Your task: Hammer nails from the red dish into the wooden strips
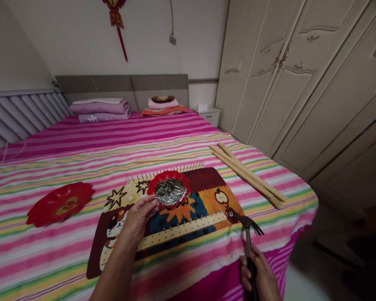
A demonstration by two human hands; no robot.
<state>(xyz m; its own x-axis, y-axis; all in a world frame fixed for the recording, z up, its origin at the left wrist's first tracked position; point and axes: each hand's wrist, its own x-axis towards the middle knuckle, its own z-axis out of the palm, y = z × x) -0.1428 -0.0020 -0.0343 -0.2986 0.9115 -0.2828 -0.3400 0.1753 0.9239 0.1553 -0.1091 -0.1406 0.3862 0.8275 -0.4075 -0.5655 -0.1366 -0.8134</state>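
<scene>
My right hand (260, 271) is wrapped around the dark handle of a claw hammer (248, 228), whose black head is raised at the right end of a patterned mat (211, 175). My left hand (144, 213) reaches to the near left rim of a red scalloped dish (188, 184) full of loose nails (171, 191). Its fingertips are pressed together at the nails; anything between them is too small to make out. In front of the dish lies a wooden strip (181, 228) with rows of dark holes or nail spots, partly hidden by my left forearm.
Behind the dish is another wooden strip (192, 167) with upright nails along it. Several bare wooden strips (246, 173) lie to the right. A red plate (54, 205) rests on the striped bedspread at left. The bed's edge drops off at right, by a wardrobe (269, 83).
</scene>
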